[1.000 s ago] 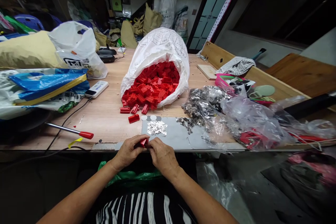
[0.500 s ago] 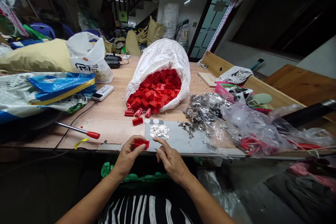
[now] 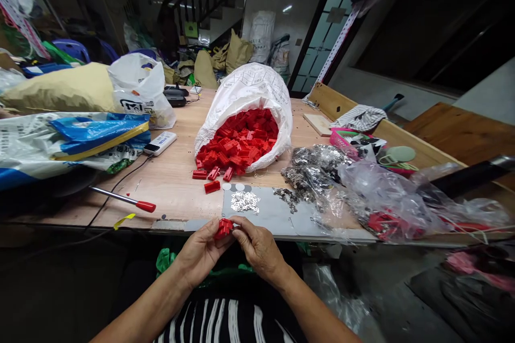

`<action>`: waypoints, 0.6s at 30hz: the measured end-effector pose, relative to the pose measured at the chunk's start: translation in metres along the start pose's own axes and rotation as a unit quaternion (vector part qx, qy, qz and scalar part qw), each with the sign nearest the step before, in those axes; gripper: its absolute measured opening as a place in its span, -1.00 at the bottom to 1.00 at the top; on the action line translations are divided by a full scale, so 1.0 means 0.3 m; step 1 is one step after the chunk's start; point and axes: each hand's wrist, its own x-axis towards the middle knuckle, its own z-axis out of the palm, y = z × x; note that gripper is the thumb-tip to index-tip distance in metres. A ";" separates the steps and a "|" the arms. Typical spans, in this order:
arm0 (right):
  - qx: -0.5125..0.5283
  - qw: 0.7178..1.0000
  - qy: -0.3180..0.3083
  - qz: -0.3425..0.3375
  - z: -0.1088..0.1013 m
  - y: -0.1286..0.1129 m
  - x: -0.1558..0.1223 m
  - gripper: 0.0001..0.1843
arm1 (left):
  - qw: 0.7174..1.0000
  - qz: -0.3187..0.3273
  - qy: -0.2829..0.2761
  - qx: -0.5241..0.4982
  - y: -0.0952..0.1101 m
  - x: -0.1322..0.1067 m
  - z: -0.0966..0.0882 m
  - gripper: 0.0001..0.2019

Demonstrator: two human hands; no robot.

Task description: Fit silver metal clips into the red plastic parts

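The person sits at the near edge of a wooden worktable (image 3: 187, 118), and the left hand (image 3: 203, 252) has a red plastic piece (image 3: 223, 229) held between its thumb and fingers, palm partly turned up, right at the table's front. The right hand (image 3: 259, 249) meets it from 3 o'clock, thumb and forefinger drawn narrow at the piece's right end; I can't tell whether they pinch the piece itself or some small part. Taking that held piece as the middle of the dial, a loose red piece (image 3: 212, 187) lies near 12 o'clock, with three more red pieces (image 3: 214, 173) just beyond it. Behind those, leaning a little towards 1 o'clock, a white sack (image 3: 251, 77) lies on its side, mouth facing the person, heaped with red parts (image 3: 245, 139) of the same colour. At 1 to 2 o'clock a bright pile of small silvery bits (image 3: 245, 202) sits on a grey sheet (image 3: 273, 220); darker metal bits (image 3: 285, 198) are scattered at 2 o'clock, touching or close by clear bags of metal parts (image 3: 316, 163). Beyond them stands a pink basket (image 3: 346, 139). Over between 9 and 10 o'clock, a metal rod with a red grip (image 3: 145, 206) points inward; farther out, near 10, rests a blue-and-white bag (image 3: 100, 136).
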 end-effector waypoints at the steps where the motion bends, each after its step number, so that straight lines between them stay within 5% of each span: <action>1: 0.009 1.000 0.009 -0.001 0.003 0.004 0.001 -0.68 | 1.000 0.000 0.001 -0.004 -0.004 0.001 0.003 -0.82; 8: 0.112 0.993 0.015 0.042 0.014 0.020 0.006 -0.65 | 1.000 -0.010 0.003 -0.005 -0.020 0.007 -0.006 -0.87; 18: -0.058 0.998 0.001 0.005 0.042 0.046 -0.036 -0.77 | 0.996 -0.023 0.012 0.091 -0.053 -0.028 -0.043 -0.88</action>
